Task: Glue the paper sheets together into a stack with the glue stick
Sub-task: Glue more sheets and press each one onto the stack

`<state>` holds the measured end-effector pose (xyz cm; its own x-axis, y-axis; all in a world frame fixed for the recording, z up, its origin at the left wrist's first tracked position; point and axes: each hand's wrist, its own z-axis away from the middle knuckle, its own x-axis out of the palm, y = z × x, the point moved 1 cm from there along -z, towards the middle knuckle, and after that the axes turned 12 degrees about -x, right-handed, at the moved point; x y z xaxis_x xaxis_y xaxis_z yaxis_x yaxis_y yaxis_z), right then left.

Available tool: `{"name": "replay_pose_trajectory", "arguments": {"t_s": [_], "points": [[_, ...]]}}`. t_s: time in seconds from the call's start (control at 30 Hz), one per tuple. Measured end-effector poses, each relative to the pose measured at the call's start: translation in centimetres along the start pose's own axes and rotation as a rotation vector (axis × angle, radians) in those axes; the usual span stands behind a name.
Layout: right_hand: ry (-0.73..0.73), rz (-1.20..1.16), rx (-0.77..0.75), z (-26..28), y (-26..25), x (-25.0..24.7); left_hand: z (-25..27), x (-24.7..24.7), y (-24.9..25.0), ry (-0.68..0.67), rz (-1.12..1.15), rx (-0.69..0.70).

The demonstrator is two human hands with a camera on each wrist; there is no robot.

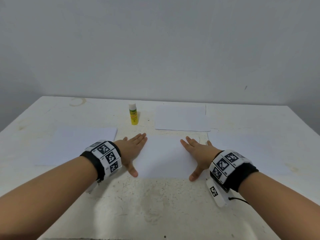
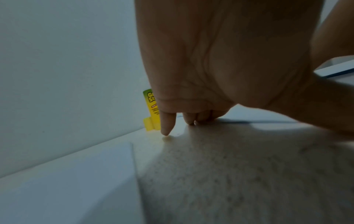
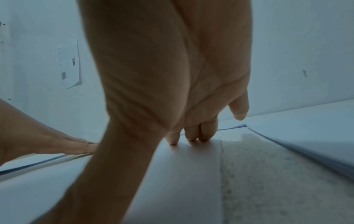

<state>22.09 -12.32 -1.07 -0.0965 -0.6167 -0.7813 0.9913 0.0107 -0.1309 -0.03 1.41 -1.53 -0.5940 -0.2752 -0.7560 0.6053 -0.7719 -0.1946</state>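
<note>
A white paper sheet (image 1: 164,156) lies in the middle of the table. My left hand (image 1: 134,149) rests flat on its left edge with straight fingers. On the sheet's right edge my right hand (image 1: 195,153) lies flat too, fingers spread. The glue stick (image 1: 133,114), yellow-green with a white cap, stands upright behind the sheet, apart from both hands. In the left wrist view the glue stick (image 2: 152,110) shows partly behind my fingers (image 2: 167,125). The right wrist view has my fingertips (image 3: 191,136) touching the sheet (image 3: 182,174).
A stack of paper (image 1: 76,146) lies at the left, another sheet (image 1: 181,118) at the back right and more paper (image 1: 245,149) at the far right. The white table (image 1: 155,205) is worn and speckled, and a grey wall rises behind it.
</note>
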Motion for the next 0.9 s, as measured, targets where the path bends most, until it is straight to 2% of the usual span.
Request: {"name": "replay_pose_trajectory", "arguments": {"t_s": [0.27, 0.47, 0.67, 0.9], "points": [[0.055, -0.008, -0.009, 0.2, 0.0, -0.1, 0.2, 0.1, -0.2, -0.003, 0.008, -0.036], [0.099, -0.169, -0.067, 0.6, 1.7, -0.2, 0.1, 0.3, -0.4, -0.03, 0.055, -0.031], [0.104, -0.17, -0.012, 0.9, 1.9, 0.0, 0.0, 0.4, -0.4, -0.047, 0.07, -0.053], [0.199, -0.253, 0.016, 1.0, 1.8, -0.2, -0.1, 0.4, -0.5, -0.083, 0.11, -0.103]]}}
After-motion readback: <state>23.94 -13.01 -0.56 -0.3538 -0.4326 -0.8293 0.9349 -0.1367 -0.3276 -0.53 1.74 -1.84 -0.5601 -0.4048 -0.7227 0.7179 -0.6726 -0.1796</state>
